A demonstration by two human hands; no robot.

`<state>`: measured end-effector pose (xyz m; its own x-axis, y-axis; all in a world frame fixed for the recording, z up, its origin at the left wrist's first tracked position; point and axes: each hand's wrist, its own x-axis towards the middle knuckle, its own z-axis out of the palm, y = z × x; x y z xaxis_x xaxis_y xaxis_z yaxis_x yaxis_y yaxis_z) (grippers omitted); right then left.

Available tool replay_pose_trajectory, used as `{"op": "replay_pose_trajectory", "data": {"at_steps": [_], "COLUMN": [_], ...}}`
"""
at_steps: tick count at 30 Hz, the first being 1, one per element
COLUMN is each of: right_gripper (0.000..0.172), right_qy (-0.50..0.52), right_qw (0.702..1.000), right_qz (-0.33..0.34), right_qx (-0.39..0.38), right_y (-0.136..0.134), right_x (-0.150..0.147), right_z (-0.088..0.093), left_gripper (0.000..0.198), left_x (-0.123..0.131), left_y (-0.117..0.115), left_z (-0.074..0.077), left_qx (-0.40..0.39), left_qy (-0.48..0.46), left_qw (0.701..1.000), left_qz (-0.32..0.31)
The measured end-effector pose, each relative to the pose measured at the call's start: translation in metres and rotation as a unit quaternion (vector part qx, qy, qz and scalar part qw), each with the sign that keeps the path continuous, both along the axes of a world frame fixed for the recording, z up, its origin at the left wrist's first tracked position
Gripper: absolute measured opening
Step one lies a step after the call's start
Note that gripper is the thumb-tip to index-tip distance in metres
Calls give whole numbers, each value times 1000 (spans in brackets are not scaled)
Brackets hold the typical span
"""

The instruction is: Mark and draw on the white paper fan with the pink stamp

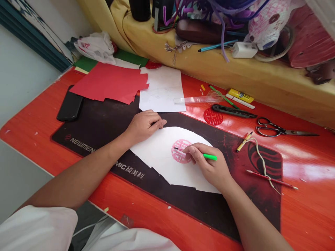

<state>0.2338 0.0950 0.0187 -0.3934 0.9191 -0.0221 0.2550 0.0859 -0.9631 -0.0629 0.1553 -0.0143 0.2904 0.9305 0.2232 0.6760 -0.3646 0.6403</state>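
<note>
A white sheet of paper (162,157) with a curved top edge lies on the black desk mat (99,125). A round pink paper cutout (180,150) rests on it. My right hand (209,167) is closed on a green pen (209,157), whose tip touches the cutout. My left hand (143,125) presses down on the sheet's upper left edge with its fingers curled.
Red paper (110,83) and a white sheet (162,89) lie at the back. A red round cutout (213,116), a clear ruler (195,100), a black utility knife (232,111), scissors (277,129), a pencil (270,178) and a cord (261,157) lie to the right. A cluttered yellow ledge (235,66) runs behind.
</note>
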Motion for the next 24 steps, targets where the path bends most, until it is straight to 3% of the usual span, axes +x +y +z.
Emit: {"op": "replay_pose_trajectory", "data": {"at_steps": [24], "right_gripper": [37], "right_qy": [-10], "right_qw": [999], "right_qz": [-38], "right_qx": [27], "right_y": [1], "right_x": [-3], "right_z": [-2], "left_gripper": [42], "left_x": [1], "left_y": [0], "left_z": [0], "left_qx": [-4], "left_qy": [0], "left_qw": [1000], "left_qz": [3]}}
